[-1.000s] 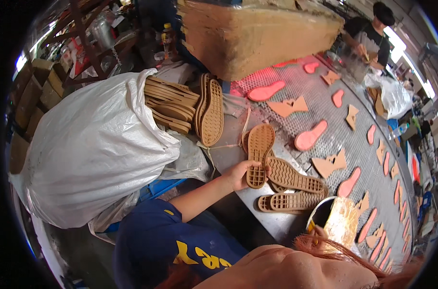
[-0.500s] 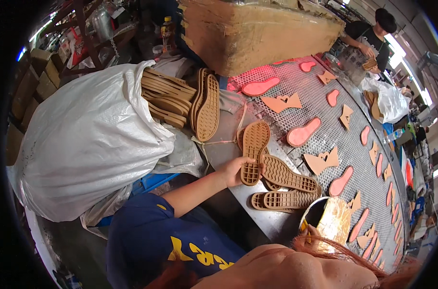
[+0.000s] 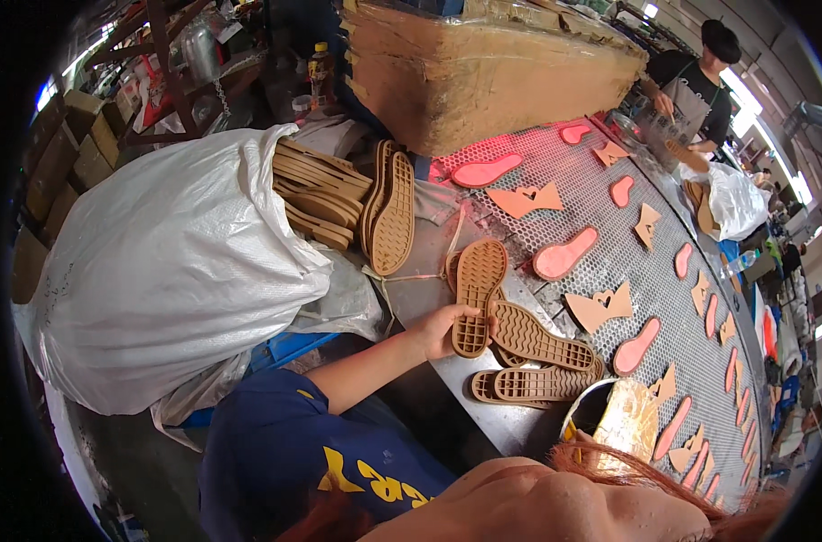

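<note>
My left hand (image 3: 444, 332) is closed around the heel end of a brown shoe sole (image 3: 481, 275), its gridded tread facing up. Beneath it and to its right lie more brown soles: one with a wavy tread (image 3: 545, 336) and another (image 3: 539, 383) on the metal ledge (image 3: 465, 384). A coated, glue-smeared pot (image 3: 630, 420) with a dark opening stands close to these soles. My right hand is not visible; hair and my shoulder cover the area by the pot.
A white woven sack (image 3: 176, 271) spills brown soles (image 3: 325, 185) at left. The mesh conveyor belt (image 3: 601, 244) carries several pink sole-shaped pieces (image 3: 565, 254) and tan cut-outs (image 3: 601, 307). A large cardboard box (image 3: 492, 77) stands behind. Across the belt, a person (image 3: 695, 90) handles a sole.
The belt pieces have shifted slightly toward the lower left in view. My right hand, seen at the pot before, is now out of sight. My left hand keeps its hold on the sole.
</note>
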`<state>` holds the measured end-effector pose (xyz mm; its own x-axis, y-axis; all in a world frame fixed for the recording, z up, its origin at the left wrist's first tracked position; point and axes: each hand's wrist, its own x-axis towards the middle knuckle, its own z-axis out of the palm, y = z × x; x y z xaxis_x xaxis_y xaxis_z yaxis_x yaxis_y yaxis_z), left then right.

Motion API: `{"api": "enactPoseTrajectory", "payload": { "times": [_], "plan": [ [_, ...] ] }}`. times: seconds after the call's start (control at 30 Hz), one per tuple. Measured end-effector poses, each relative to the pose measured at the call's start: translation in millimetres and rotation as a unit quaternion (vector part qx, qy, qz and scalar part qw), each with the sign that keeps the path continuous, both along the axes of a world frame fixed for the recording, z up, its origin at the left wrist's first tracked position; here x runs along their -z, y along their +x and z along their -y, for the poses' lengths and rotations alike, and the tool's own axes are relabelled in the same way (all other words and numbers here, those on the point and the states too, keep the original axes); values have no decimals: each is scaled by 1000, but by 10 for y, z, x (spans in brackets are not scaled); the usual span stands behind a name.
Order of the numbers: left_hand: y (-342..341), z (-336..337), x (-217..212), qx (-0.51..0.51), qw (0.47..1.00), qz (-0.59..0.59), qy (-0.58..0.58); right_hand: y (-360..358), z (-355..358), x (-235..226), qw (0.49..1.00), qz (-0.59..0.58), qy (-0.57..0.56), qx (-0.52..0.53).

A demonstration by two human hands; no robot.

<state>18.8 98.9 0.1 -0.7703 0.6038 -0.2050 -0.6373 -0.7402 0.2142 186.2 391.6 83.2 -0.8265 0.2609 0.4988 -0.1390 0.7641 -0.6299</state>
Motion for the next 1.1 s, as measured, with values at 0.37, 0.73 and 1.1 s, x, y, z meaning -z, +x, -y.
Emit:
{"api": "enactPoseTrajectory", "payload": {
  "times": [0.37, 0.73, 1.1],
  "plan": [
    [4, -3, -2, 0, 1000, 12, 1, 18, 81, -98, 999, 24, -20, 7],
    [2, 18, -90, 4, 1000, -2, 8, 43, -111, 35, 998, 67, -16, -14],
    [16, 32, 7, 2, 1000, 13, 23, 25, 5, -102, 999, 52, -17, -2]
  ]
}}
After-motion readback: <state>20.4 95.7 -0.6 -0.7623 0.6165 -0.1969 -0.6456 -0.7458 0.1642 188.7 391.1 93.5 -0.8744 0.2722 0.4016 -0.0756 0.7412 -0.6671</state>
